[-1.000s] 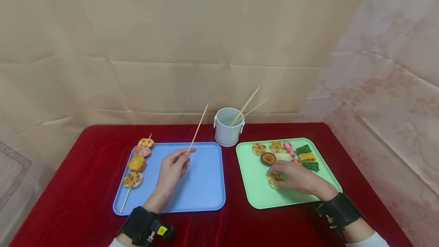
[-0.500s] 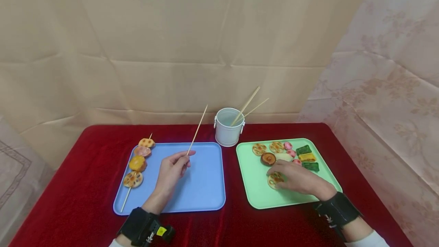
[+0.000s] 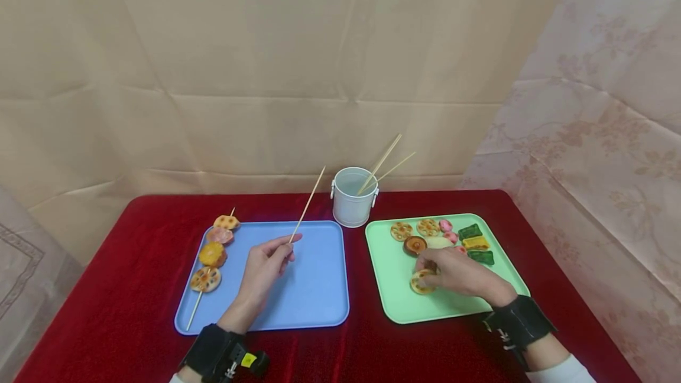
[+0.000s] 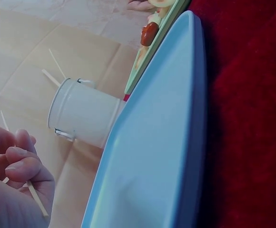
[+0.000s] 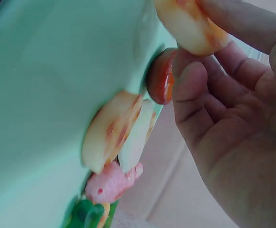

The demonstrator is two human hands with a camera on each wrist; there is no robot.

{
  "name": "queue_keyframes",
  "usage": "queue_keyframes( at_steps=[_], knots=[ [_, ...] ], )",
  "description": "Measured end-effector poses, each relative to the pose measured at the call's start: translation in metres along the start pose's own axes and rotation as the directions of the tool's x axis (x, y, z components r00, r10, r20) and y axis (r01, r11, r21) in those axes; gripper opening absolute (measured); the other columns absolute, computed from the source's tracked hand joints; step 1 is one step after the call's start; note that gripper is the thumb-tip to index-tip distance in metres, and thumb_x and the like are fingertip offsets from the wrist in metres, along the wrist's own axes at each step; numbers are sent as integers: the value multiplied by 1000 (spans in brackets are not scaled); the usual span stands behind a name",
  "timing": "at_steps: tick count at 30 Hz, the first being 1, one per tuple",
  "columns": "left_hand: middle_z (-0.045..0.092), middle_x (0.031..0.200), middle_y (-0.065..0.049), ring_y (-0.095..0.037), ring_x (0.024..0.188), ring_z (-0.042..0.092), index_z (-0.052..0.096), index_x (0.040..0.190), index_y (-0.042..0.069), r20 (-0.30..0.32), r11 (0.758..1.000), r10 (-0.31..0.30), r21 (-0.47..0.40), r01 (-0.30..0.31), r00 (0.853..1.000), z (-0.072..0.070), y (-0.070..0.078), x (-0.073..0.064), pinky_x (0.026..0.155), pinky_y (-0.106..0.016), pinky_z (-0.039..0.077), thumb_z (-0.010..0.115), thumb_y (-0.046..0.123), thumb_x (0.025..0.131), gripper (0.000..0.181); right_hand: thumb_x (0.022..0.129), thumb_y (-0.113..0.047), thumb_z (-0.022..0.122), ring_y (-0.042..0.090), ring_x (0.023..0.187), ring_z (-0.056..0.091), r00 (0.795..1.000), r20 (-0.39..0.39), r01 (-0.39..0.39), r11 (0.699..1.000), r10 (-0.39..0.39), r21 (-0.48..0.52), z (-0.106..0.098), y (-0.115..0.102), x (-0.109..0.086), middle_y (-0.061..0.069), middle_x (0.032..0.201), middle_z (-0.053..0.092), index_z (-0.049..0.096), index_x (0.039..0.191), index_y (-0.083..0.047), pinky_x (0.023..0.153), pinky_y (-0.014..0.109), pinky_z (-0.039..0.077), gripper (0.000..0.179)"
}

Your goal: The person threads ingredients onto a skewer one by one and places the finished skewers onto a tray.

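Head view, item one: I observe the left hand (image 3: 268,262) above the blue tray (image 3: 314,294), thumb and fingers narrowed on a wooden skewer (image 3: 307,205), which slants upward and away. Left wrist view confirms the pinch; a short end of the skewer projects past the fingers.

Item two: the right hand (image 3: 460,270) is over the green tray (image 3: 393,303), holding a browned lotus root slice (image 3: 422,282) between thumb and fingers. Right wrist view shows that slice tilted and raised off the tray; a second browned slice (image 5: 110,133) lies below, near the hand.

Green tray, other contents: a brown mushroom cap (image 3: 415,246) just beyond the held slice, two lotus root slices (image 3: 401,231) at the far edge, a pale oval piece (image 3: 438,242), pink pieces (image 3: 445,225), and a yellow piece (image 3: 476,243) between two green pieces (image 3: 470,231).

Blue tray, left edge: a loaded skewer (image 3: 195,310) rests there, bearing a yellow piece (image 3: 213,254) among others.

A white bucket (image 3: 351,208) stands upright behind the trays, spare skewers (image 3: 384,158) leaning in it. Both trays sit on a counter under red cloth (image 3: 308,359).
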State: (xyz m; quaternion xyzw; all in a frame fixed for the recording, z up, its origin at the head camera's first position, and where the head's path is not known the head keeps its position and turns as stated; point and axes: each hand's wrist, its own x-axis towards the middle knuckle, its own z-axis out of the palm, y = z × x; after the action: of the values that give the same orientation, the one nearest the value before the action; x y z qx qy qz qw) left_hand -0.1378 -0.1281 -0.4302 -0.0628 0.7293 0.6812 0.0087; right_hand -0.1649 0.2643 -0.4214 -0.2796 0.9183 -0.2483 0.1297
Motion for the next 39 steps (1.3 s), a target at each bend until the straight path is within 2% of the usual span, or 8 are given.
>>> queue_keyframes(
  at_steps=[5,12,17,20,24,27,31,39],
  knots=[
    [62,80,-17,-14,60,45,75,124,4,20,1000,5,31,-6,1000,0,0,-2,55,-23,35,60,13,103,27,90,-24,82,1,80,57,1000,-14,-15,998,15,55,2,-2,4,-16,85,64,66,93,-22,67,25,46,16],
    [63,83,-19,-14,61,46,71,129,4,55,995,65,73,-69,996,0,-2,-3,55,-22,36,58,13,106,29,93,-20,78,7,86,63,988,-156,10,985,17,170,6,-7,10,-10,89,67,66,96,-17,72,27,49,13],
    [64,83,-16,-16,61,46,70,133,8,87,984,118,126,-129,989,0,-4,-3,55,-23,35,58,15,107,30,94,-21,78,11,82,62,968,-237,-26,977,77,209,7,-16,17,-9,87,67,68,99,-16,68,27,48,13],
    [64,81,-14,-16,60,44,71,132,10,91,973,148,164,-162,985,1,-5,-5,55,-24,33,59,16,106,29,93,-20,79,11,77,62,949,-292,-52,972,119,227,7,-21,20,-8,83,68,69,100,-16,63,27,47,14],
    [63,77,-9,-18,64,44,72,131,11,102,959,180,204,-197,978,4,-6,-6,59,-25,33,59,16,106,28,92,-19,80,11,80,67,919,-352,-62,948,176,312,8,-27,25,-2,87,71,67,103,-9,68,25,51,20],
    [63,75,-4,-21,71,52,71,132,10,111,948,184,241,-206,977,7,-6,-7,65,-27,39,60,16,106,29,94,-20,77,13,84,69,907,-352,-64,902,231,426,9,-31,29,5,92,73,63,107,-2,73,26,53,27],
    [66,75,-1,-22,77,57,69,123,9,106,934,188,288,-211,976,10,-7,-8,72,-30,43,62,16,105,21,98,-23,74,14,83,66,887,-330,-85,818,323,569,10,-39,36,8,93,72,58,113,2,75,27,53,33],
    [70,87,1,-16,74,58,68,104,12,113,889,238,375,-264,965,8,-3,-11,65,-28,46,70,13,99,5,99,-32,72,18,73,55,836,-291,-91,642,465,762,9,-49,46,1,86,67,55,122,-2,68,30,48,42]
  ],
)
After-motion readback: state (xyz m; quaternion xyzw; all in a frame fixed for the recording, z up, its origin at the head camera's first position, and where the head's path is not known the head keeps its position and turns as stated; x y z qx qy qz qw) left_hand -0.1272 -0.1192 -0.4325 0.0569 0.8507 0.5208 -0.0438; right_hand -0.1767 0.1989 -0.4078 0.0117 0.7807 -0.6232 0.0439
